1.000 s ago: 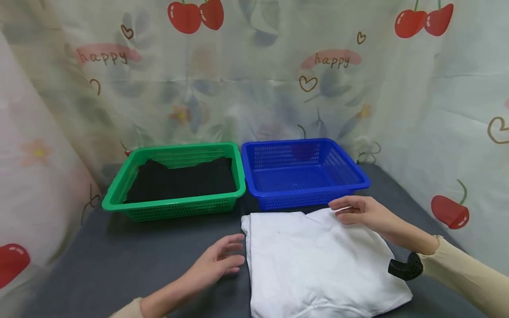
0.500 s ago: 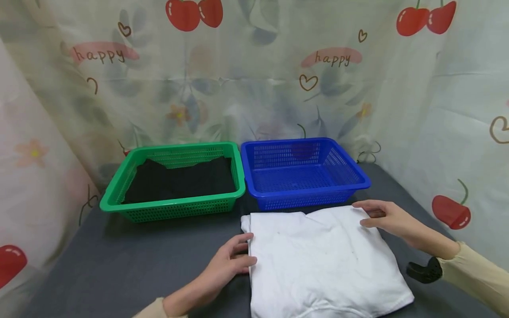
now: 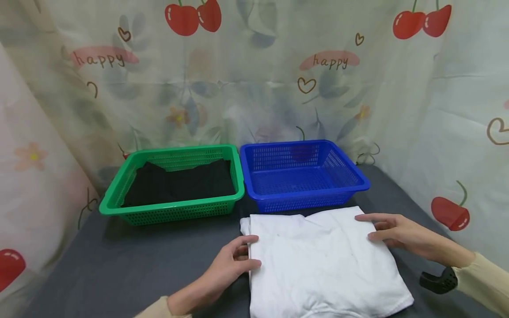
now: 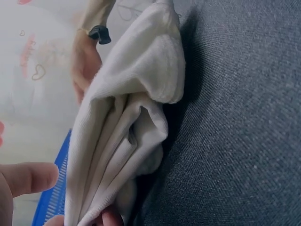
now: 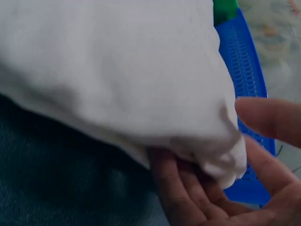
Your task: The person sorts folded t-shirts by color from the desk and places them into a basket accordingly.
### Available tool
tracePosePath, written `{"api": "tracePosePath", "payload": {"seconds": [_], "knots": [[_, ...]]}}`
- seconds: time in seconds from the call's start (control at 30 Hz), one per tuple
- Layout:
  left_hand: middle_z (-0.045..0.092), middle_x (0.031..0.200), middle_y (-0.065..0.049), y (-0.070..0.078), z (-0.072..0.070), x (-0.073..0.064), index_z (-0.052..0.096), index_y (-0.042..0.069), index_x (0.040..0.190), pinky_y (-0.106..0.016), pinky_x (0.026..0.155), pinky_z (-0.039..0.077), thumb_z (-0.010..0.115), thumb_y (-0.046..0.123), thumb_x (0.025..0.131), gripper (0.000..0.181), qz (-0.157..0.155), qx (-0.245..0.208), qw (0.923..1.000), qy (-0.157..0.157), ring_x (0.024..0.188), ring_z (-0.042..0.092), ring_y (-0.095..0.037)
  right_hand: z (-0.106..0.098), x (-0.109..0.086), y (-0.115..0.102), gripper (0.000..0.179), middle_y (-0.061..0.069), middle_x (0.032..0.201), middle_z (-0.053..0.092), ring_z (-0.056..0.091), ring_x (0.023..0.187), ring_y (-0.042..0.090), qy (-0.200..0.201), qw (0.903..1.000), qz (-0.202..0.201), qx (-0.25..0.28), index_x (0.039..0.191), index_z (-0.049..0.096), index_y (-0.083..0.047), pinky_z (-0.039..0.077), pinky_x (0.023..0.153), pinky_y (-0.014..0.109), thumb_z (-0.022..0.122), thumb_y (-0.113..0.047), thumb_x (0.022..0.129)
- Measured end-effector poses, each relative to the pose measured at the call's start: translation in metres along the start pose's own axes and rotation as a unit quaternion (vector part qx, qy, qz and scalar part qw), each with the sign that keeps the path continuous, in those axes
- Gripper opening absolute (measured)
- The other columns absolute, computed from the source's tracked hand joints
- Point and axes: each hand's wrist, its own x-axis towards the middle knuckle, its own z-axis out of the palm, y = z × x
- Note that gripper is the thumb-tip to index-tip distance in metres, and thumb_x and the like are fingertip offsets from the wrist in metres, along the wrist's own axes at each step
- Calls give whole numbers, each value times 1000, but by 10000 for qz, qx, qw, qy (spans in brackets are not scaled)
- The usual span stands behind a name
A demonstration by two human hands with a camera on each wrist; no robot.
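The left hand [image 3: 226, 266] and right hand [image 3: 411, 237] grasp a folded white fabric garment [image 3: 318, 260] by its left and right edges.

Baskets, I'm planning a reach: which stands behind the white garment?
The blue basket stands behind the white garment; the green basket, farther left, holds black cloth.

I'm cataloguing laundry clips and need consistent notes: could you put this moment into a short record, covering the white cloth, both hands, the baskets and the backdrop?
Main item: white cloth, folded, lying on a dark grey table
Left edge: left hand, some fingers tucked under the cloth
Right edge: right hand, some fingers tucked under there too
Back left: green basket holding black cloth
Back right: blue basket, beside the green one
Backdrop: curtain with cherries, hearts and "happy"
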Motion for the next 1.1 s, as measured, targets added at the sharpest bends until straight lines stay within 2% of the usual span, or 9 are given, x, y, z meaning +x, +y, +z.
{"api": "tracePosePath", "payload": {"seconds": [0.07,0.17,0.37,0.53,0.67,0.73,0.93,1.03,1.1], "knots": [[58,121,-14,-1,1,0,51,8,140,-42,83,53,77,12,86,60,65,65,9999,61,97,62,-24,-2,-1,3,53,25,146,38,44,120,34,21,10000,-53,-38,146,48,-8,48,84,44,64,-19,97],[58,120,-16,-2,3,0,52,6,139,-41,81,54,78,10,84,61,222,135,9994,213,97,63,-24,-3,-2,6,48,25,143,42,40,117,33,193,9996,-176,-135,141,54,-6,46,80,43,65,-18,96],[55,123,-15,-3,6,0,57,6,134,-39,78,55,80,8,82,57,468,404,9960,645,98,62,-25,0,-2,11,44,17,120,60,52,96,27,689,9959,-501,-312,132,61,-2,51,76,42,70,-18,92],[53,124,-13,-4,8,0,63,8,126,-36,75,54,79,6,80,48,801,850,9870,1101,97,58,-24,5,-3,12,42,14,117,64,56,90,25,929,9926,-688,-379,128,63,-1,53,74,40,71,-17,91],[52,120,-13,-3,11,-1,66,12,123,-35,69,51,79,6,79,46,846,1264,9794,1326,90,56,-23,7,-4,13,42,13,118,65,55,90,24,1058,9902,-812,-426,126,65,0,53,75,36,74,-16,88],[53,121,-13,-2,12,-1,66,13,124,-36,70,52,80,8,80,47,739,1383,9796,1260,92,56,-24,7,-5,13,42,14,118,64,54,89,23,955,9908,-809,-516,127,65,-1,51,74,35,74,-16,88],[57,123,-11,-2,14,1,65,13,126,-39,74,53,80,13,80,49,524,1527,9823,949,102,56,-27,3,-7,15,45,18,131,55,50,99,21,161,9959,-625,-629,135,59,-3,47,77,36,69,-15,92],[56,121,-13,-3,15,1,66,12,123,-37,72,52,80,13,79,47,640,1542,9817,915,98,57,-26,3,-8,16,46,12,110,57,49,94,20,47,9963,-521,-681,135,58,-3,45,74,35,69,-16,93],[55,122,-14,-3,16,0,66,12,123,-37,72,53,80,12,78,47,692,1547,9810,941,98,58,-26,3,-9,17,46,8,93,50,46,86,20,55,9963,-482,-713,135,58,-3,42,69,36,69,-17,93]]}}
